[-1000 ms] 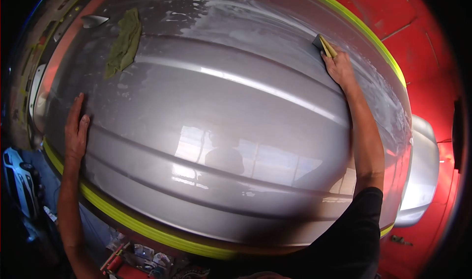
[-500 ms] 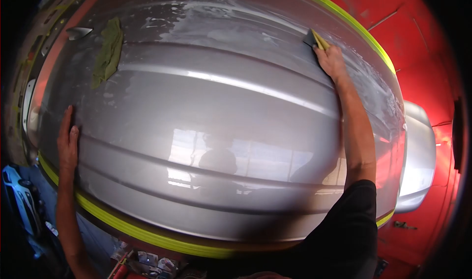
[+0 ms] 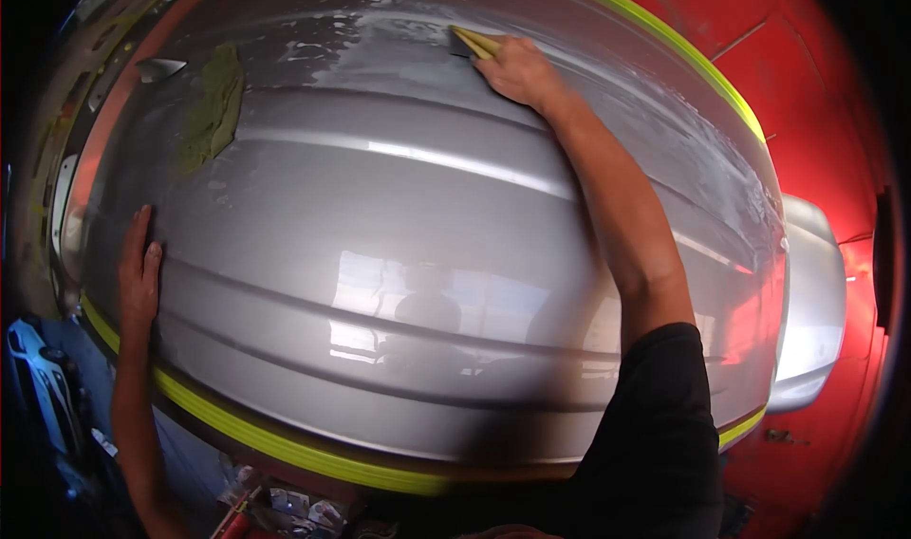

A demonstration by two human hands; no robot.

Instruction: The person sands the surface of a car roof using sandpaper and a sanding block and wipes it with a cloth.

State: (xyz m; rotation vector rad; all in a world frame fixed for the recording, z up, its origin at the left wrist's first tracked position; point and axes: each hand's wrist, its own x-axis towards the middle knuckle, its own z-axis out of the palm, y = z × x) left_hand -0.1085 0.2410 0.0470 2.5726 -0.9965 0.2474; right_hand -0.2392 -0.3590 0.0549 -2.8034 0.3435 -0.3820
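A grey vehicle roof (image 3: 285,216) with long raised ribs fills most of the view. Along its far side, my right hand (image 3: 525,72) grips a folded sheet of sandpaper (image 3: 473,43), yellow on one face and dark on the other, held against the wet, whitish-streaked surface. At the near left of the roof my left hand (image 3: 139,271) lies flat, fingers extended and holding nothing. A crumpled green cloth (image 3: 214,112) rests on the roof beyond it.
Bright yellow-green tape (image 3: 285,449) lines the roof edges. A small fin-shaped antenna (image 3: 161,68) stands at the left end. To the right is a silver body part (image 3: 811,302) over red floor (image 3: 835,93). A blue car (image 3: 47,378) shows at lower left.
My right hand has swept left along the far side of the roof with the sandpaper. My left hand stays in place on the roof, and the view has shifted slightly.
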